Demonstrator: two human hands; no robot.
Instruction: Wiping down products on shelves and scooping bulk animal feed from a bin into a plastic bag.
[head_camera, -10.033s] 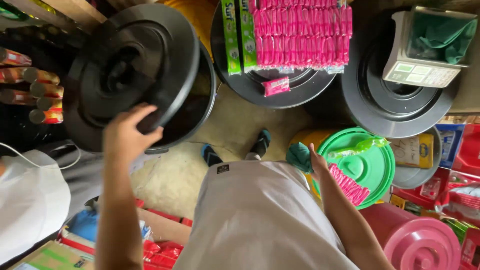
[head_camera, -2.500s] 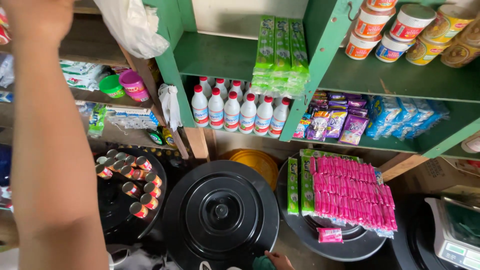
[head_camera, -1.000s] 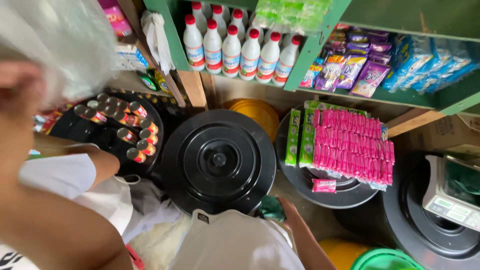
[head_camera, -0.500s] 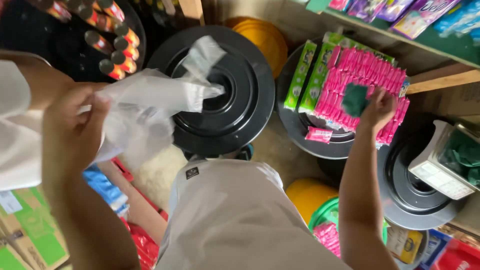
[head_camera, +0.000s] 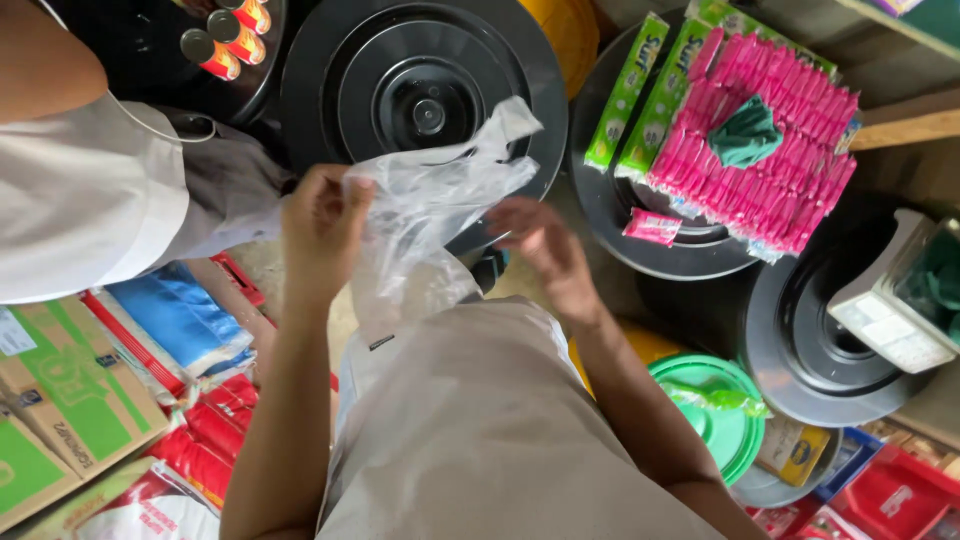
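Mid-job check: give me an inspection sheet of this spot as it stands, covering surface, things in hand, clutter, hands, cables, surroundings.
Surface: black drum lid in front, partly covered.
Job's things: clear plastic bag, crumpled, held over the lid.
Clutter: pink sachet strips with a green cloth on top; green lid; weighing scale.
Hands: left hand grips the bag; right hand open at its edge.
Cables: nothing seen.
Surroundings: cardboard boxes, red packets.
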